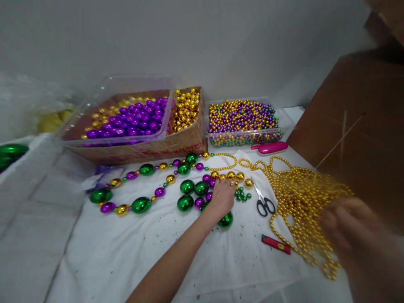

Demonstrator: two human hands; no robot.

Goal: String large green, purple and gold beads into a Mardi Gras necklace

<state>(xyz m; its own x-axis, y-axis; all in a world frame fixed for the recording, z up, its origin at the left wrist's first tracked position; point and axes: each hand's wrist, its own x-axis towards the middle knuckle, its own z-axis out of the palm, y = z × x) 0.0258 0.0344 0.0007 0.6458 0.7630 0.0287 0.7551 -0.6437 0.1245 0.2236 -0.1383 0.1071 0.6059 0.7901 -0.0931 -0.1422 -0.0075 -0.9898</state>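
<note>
My left hand (224, 195) reaches into a group of loose beads on the white cloth, its fingers bunched and pointing down, the tips hidden. Around it lie gold beads (231, 175), purple beads (199, 203), large green beads (185, 203) and small green beads (241, 195). Blurred by motion, my right hand (350, 223) is raised at the right, beside a heap of gold bead strands (296, 198). Its fingers look curled together; whatever they hold is not clear. To the left stretches a strung bead necklace (141, 205) in green, purple and gold.
Scissors (265, 204), a red lighter (276, 244) and a pink case (273, 147) lie on the cloth (151, 256). Behind stand a cardboard box (142, 153) of gold beads, a clear tub (110, 141) of purple beads and another tub (249, 134) of small mixed beads, near the wall.
</note>
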